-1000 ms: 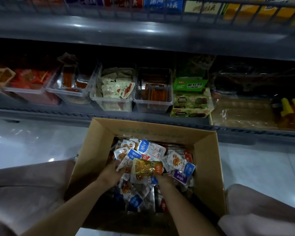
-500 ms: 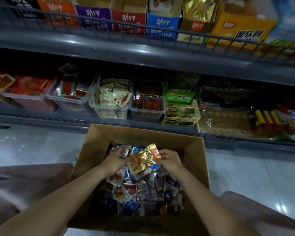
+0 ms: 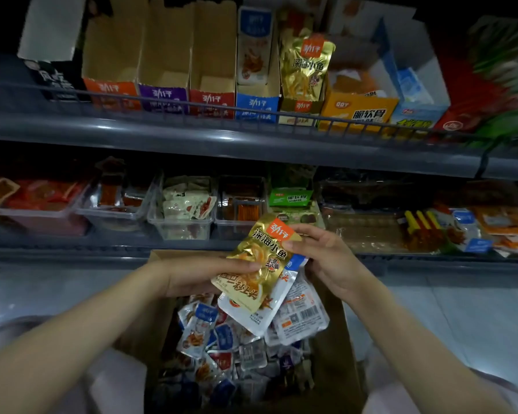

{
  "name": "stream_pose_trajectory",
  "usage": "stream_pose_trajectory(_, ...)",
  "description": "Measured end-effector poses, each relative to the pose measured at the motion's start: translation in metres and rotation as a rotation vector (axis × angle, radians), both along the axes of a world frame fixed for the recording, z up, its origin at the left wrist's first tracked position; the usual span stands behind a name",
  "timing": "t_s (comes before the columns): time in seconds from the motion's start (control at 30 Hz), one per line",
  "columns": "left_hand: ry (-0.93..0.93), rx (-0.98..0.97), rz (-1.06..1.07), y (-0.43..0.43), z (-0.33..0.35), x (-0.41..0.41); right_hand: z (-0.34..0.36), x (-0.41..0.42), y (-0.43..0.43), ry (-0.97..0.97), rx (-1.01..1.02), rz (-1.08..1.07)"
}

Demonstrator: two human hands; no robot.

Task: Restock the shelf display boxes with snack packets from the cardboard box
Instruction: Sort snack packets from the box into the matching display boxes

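Note:
A gold snack packet (image 3: 259,261) is lifted above the cardboard box (image 3: 338,377), with white and blue packets (image 3: 290,312) fanned behind it. My left hand (image 3: 204,274) grips the stack from the left, thumb across the gold packet. My right hand (image 3: 323,258) pinches the gold packet's top right corner. The box holds several small mixed packets (image 3: 222,351). On the upper shelf stand display boxes: orange (image 3: 111,89), purple (image 3: 163,94) and red (image 3: 213,98) ones look empty, a blue one (image 3: 256,104) holds white packets, and a gold one (image 3: 302,107) holds a matching gold packet (image 3: 307,65).
A wire rail (image 3: 251,113) runs along the front of the upper shelf. A yellow carton (image 3: 356,110) and other cartons stand to the right. The lower shelf holds clear plastic bins (image 3: 180,231) of snacks. The pale tiled floor (image 3: 476,318) lies beside the box.
Both hands rose out of the cardboard box with the gold packet and white packets behind it. My view tilted upward, bringing the upper shelf's display boxes into sight.

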State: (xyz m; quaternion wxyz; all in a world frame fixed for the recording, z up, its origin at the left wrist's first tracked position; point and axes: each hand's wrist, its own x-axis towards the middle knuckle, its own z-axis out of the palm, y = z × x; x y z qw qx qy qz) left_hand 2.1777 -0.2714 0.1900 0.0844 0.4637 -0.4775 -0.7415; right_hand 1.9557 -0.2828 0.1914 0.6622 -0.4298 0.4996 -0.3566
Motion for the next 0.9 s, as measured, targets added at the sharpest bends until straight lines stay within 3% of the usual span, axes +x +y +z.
stream_pose_trajectory(0.17,0.15,0.17,0.157,0.006,0.008,-0.013,-0.002,0.01,0.002,-0.148,0.082,-0.208)
stream_pose_trajectory(0.47,0.214,0.209,0.28,0.007,-0.006,-0.034,-0.014,0.025,-0.001,-0.295,0.191,-0.434)
stream_pose_trajectory(0.57,0.165,0.161,0.28,0.015,-0.01,-0.046,-0.018,0.032,0.004,-0.172,0.16,-0.379)
stream_pose_trajectory(0.7,0.048,-0.085,0.339,0.014,-0.011,-0.045,-0.017,0.038,0.01,0.068,0.043,-0.172)
stream_pose_trajectory(0.77,0.074,-0.123,0.387,0.012,-0.008,-0.04,-0.017,0.037,0.01,0.073,0.054,-0.175)
stream_pose_trajectory(0.9,0.229,-0.025,0.494,0.007,0.0,-0.03,-0.014,0.031,0.007,-0.055,0.144,-0.195)
